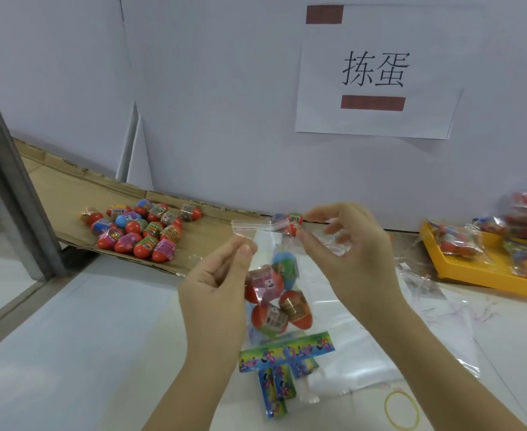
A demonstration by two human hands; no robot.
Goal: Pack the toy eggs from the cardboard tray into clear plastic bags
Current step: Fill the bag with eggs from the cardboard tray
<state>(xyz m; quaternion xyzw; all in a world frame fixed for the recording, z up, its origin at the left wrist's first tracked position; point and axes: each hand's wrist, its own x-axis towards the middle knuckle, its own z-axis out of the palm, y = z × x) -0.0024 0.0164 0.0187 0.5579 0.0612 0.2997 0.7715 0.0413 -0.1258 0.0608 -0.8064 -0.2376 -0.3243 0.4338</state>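
Forearms rise from the bottom edge, with a yellow rubber band (401,410) lying on the white table (69,353) beside the right one. Between them sit printed card strips (287,351) and a stack of flat clear bags (364,353).

Above these, a clear plastic bag (274,265) is held upright between both hands. The left grip (215,281) pinches its left edge near the top between thumb and fingertips. The right grip (352,253) pinches the right side of the mouth, fingers curled. The sealing flap (253,225) stands up, not yet folded. About five toy eggs (268,303) are bunched in the lower half; whether the bag's bottom rests on the table cannot be told.

Many loose toy eggs (144,231) remain on the cardboard tray (69,194) at the left, well apart from the hands. Filled bags (461,241) lie in a yellow plastic tray (461,269) at the right.

This looks like the closing step for this bag. The load seems to hang from two small pinches on slick film, so the eggs' weight could pull an edge free and tip them out through the open mouth. The flap could also fold crooked or stick to itself, leaving a gap. A sideways tilt while sealing would roll eggs up against the seal.
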